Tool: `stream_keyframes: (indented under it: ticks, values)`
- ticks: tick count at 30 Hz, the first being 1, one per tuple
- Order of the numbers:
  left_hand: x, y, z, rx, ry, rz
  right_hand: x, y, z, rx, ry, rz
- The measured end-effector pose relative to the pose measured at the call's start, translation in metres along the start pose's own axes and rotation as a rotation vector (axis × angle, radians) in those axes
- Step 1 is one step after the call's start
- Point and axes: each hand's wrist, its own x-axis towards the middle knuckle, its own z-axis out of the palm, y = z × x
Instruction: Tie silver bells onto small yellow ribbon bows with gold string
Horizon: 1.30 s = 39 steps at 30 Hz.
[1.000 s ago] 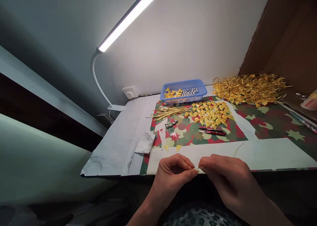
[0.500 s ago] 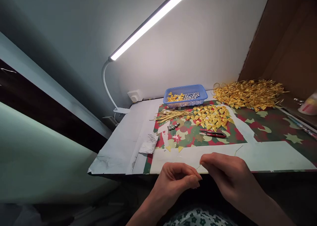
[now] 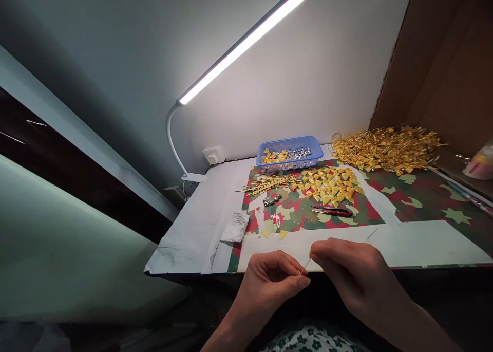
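Low in front of me, at the table's front edge, my left hand point(image 3: 275, 280) is closed in a pinch of thumb and forefinger. What its fingertips hold is too small to make out. Just to its right, my right hand point(image 3: 348, 267) is also closed, pinching a thin pale strand point(image 3: 307, 263) that runs down to the left fingertips. Behind the right hand another thin piece point(image 3: 372, 234) sticks up over the white surface. Two small yellow triangular pieces point(image 3: 283, 234) lie beyond the left hand. Red-handled thread snips point(image 3: 334, 212) rest farther back on the patterned sheet.
Folded yellow pieces point(image 3: 331, 185) lie heaped beside thin yellow sticks point(image 3: 271, 184) and several silver beads point(image 3: 272, 201). A blue basket point(image 3: 289, 166) stands by the wall, near a golden pile point(image 3: 389, 149). Crumpled white paper point(image 3: 235, 227) is at left, beneath a lit lamp point(image 3: 242, 46).
My view has shifted slightly, bringing the lamp's far end into sight. The left fingertips have drawn a little left, and slightly more of the strand shows between the hands.
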Motion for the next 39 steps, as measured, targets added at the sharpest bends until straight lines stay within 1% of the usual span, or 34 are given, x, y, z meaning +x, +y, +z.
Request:
stream_keyframes:
  ticks: [9, 16, 21, 26, 30, 39]
  values:
    - [0.007, 0.0, 0.006, 0.024, 0.041, 0.036, -0.004, 0.001, -0.007, -0.023, 0.013, -0.014]
    - [0.009, 0.013, 0.013, -0.054, 0.131, 0.042, -0.014, 0.006, -0.01, -0.007, 0.048, 0.061]
    - [0.005, 0.024, 0.018, -0.063, 0.113, 0.011, -0.025, 0.008, -0.008, -0.013, 0.017, 0.097]
    - [0.002, 0.031, 0.021, -0.003, 0.123, 0.006, -0.026, 0.005, -0.011, -0.016, 0.025, 0.064]
    - [0.001, 0.035, 0.022, 0.038, 0.174, 0.005, -0.028, 0.004, -0.017, -0.021, 0.065, 0.043]
    - [-0.003, 0.034, 0.022, 0.059, 0.206, -0.018, -0.038, 0.007, -0.036, -0.106, 0.182, 0.054]
